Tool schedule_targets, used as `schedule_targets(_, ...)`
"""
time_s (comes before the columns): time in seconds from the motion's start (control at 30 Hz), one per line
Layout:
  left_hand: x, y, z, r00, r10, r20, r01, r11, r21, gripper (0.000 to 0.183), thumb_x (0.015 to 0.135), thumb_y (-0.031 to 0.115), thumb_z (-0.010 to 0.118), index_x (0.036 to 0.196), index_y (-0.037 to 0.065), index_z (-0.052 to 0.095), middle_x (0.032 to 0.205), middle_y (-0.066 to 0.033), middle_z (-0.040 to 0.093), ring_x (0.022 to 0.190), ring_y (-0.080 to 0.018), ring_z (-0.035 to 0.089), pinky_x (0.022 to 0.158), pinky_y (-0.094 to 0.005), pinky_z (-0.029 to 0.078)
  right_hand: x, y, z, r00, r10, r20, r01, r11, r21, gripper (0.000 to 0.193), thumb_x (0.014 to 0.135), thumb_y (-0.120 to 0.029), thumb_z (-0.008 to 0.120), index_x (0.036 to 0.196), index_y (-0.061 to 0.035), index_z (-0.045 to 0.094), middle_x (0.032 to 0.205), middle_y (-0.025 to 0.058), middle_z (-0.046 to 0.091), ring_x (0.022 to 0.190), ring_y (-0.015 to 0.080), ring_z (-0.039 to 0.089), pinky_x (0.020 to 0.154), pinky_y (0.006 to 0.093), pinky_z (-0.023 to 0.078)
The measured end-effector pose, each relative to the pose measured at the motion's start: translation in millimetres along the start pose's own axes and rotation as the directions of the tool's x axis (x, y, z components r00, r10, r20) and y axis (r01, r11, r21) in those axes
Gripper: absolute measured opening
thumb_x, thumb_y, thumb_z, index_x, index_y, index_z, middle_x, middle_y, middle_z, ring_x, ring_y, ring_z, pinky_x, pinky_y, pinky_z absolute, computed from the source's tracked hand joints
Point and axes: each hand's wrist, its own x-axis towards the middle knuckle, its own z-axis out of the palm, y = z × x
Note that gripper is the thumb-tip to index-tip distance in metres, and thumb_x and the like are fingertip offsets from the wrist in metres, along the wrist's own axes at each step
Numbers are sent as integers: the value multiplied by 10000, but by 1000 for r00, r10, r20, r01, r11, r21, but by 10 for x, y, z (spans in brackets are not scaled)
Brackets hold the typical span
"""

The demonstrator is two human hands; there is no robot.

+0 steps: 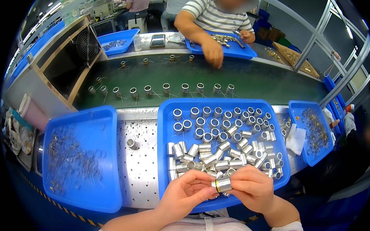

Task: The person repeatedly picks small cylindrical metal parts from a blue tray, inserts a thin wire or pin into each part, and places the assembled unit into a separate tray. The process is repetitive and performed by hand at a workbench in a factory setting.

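Over the near edge of a blue tray (161,116), both my hands grip one short silver metal cylinder (223,184) with a dark and yellow band toward its left end. My left hand (187,191) pinches the banded end between thumb and fingers. Around the other end, the fingers and thumb of my right hand (251,187) are closed. Beneath and beyond my hands, the tray holds many like cylinders: open-topped ones (207,137) stand upright at the back, and others (220,157) lie in a loose pile nearer me.
A blue tray (114,160) of thin wire pieces lies left, a smaller one (294,110) right. One cylinder (131,144) stands on the perforated metal bench (132,175). Cylinders with wires stand in rows on a green belt (253,77); across it, a co-worker's hand (213,52) reaches over.
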Motion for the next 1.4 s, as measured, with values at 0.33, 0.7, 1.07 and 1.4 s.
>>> schedule_targets(0.33, -52, -34, 36, 747, 629, 215, -543, 391, 743, 292, 669, -95, 676, 934, -3, 595, 966, -122, 603, 930, -223, 588, 802, -309, 494, -195, -5, 207, 963, 270, -15, -244, 890, 384, 152, 704, -37, 706, 829, 6, 631, 854, 120, 621, 722, 231, 592, 631, 296, 459)
schedule_targets(0.7, -82, -27, -107, 989, 144, 44, -149, 974, 171, 342, 759, -42, 644, 1083, -26, 534, 1067, -102, 518, 946, -165, 570, 877, -290, 485, -179, -1, 347, 984, 136, -113, -95, 944, 316, 201, 648, -11, 737, 810, 7, 619, 944, 150, 609, 820, 272, 602, 711, 338, 470)
schedule_targets(1.07, -95, -34, -158, 974, 207, 96, -218, 968, 127, 340, 717, -90, 650, 1043, -24, 580, 1067, -116, 525, 970, -180, 565, 877, -294, 494, -204, -112, 502, 980, 84, -182, -38, 969, 244, 185, 673, 34, 696, 807, 30, 568, 1011, 222, 595, 924, 313, 620, 789, 350, 527)
schedule_targets(1.4, -117, -71, -170, 996, 91, 23, -92, 993, 70, 377, 712, -106, 647, 1071, -32, 560, 1076, -115, 520, 994, -181, 555, 860, -285, 491, -224, -124, 518, 973, 151, -173, -95, 950, 296, 186, 697, 42, 684, 818, 11, 546, 1038, 200, 585, 936, 310, 615, 775, 333, 527)
